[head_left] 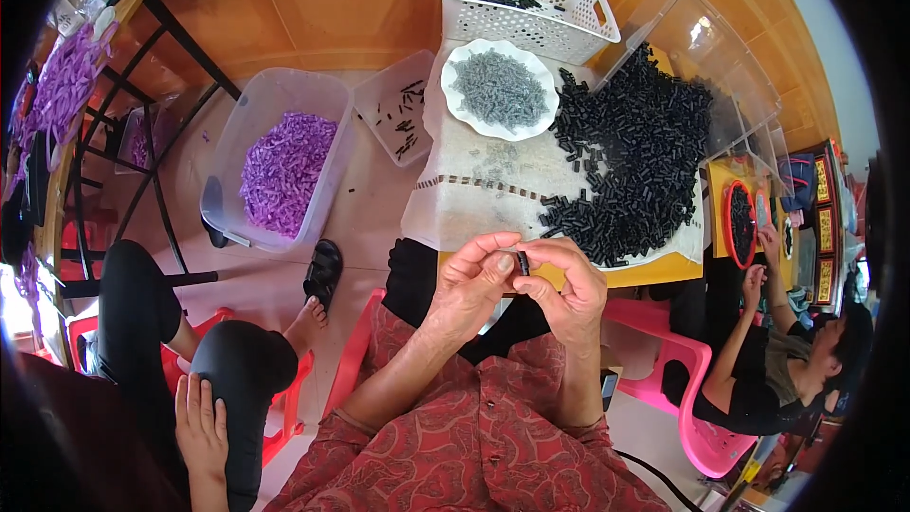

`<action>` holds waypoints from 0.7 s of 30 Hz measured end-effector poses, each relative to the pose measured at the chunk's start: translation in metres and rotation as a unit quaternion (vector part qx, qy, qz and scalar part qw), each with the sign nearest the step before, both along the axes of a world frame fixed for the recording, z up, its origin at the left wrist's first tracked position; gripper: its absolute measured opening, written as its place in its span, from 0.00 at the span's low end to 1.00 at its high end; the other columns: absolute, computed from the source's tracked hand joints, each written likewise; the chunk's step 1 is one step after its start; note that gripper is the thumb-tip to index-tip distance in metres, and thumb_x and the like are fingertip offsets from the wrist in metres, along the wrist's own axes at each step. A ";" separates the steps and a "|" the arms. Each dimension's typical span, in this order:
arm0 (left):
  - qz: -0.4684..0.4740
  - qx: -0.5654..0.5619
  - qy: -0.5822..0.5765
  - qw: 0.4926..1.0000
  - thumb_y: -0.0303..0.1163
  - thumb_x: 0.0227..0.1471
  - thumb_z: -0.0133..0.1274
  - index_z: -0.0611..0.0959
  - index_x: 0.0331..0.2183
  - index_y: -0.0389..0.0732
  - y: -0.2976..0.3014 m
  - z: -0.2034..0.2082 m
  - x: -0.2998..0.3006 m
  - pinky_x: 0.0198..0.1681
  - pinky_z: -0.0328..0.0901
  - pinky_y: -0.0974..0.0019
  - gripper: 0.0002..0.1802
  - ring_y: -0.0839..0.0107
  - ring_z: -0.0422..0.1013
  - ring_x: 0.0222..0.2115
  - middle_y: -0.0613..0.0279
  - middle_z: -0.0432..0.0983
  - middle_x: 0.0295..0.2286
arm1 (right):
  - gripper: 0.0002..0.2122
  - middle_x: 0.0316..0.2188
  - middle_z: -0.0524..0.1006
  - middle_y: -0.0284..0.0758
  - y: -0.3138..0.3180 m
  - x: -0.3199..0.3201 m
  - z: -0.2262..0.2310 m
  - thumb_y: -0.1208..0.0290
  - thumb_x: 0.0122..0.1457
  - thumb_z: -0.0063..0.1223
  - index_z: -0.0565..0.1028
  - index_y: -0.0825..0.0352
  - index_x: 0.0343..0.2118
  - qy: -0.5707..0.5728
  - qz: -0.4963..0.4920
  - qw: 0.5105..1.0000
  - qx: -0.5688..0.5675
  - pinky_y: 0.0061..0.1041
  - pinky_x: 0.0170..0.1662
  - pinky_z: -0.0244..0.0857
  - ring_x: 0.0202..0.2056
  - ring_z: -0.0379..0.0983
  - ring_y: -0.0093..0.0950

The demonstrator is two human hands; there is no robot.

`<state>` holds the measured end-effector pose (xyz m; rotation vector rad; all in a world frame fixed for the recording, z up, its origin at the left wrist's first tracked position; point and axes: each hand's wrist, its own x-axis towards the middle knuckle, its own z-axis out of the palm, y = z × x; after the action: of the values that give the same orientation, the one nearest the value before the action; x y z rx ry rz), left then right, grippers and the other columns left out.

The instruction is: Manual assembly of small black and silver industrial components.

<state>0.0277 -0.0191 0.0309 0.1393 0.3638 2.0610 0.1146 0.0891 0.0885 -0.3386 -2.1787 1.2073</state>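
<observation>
In front of my chest, just past the table's near edge, my two hands meet in closed pinches. Upright between the fingertips is a small black tube-shaped piece (523, 264). My right hand (572, 296) grips it with thumb and fingers. The left hand's (467, 289) thumb and forefinger press together right beside it; what they hold is mostly covered. Beyond them a large heap of similar black pieces (645, 152) spreads over the right of the table. Left of the heap, small translucent grey pieces (500, 87) fill a white scalloped plate (453, 112).
A white perforated basket (531, 27) and a clear bin (735, 47) stand at the back. On the floor, a clear tub (223, 199) holds purple pieces (287, 171). One person sits left, a hand on the knee (201, 422); another works at right by a red tray (728, 228).
</observation>
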 end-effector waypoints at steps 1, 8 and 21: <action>0.006 -0.009 0.017 1.000 0.24 0.57 0.50 0.75 0.48 0.36 0.000 0.001 0.001 0.43 0.68 0.69 0.16 0.75 0.71 0.38 0.62 0.77 0.37 | 0.14 0.34 0.78 0.40 -0.001 0.000 0.000 0.80 0.44 0.66 0.76 0.71 0.36 -0.001 -0.007 1.000 -0.003 0.24 0.36 0.69 0.33 0.75 0.29; 0.039 -0.012 0.043 0.998 0.21 0.57 0.49 0.77 0.46 0.35 0.000 -0.009 0.002 0.47 0.66 0.72 0.14 0.77 0.71 0.38 0.60 0.76 0.37 | 0.12 0.30 0.77 0.38 -0.013 -0.004 0.002 0.80 0.44 0.66 0.77 0.70 0.33 0.000 -0.069 0.997 0.035 0.22 0.33 0.69 0.31 0.74 0.27; 0.022 -0.005 -0.044 0.999 0.23 0.56 0.51 0.78 0.44 0.36 0.000 -0.012 0.000 0.48 0.66 0.65 0.13 0.69 0.72 0.40 0.55 0.76 0.39 | 0.06 0.25 0.75 0.35 -0.032 -0.007 -0.013 0.82 0.49 0.62 0.74 0.70 0.28 -0.005 -0.129 0.991 -0.030 0.18 0.26 0.66 0.24 0.71 0.20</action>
<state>0.0273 -0.0187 0.0192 0.0357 0.3255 2.1018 0.1080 0.0569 0.0753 -0.6314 -2.0353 1.1274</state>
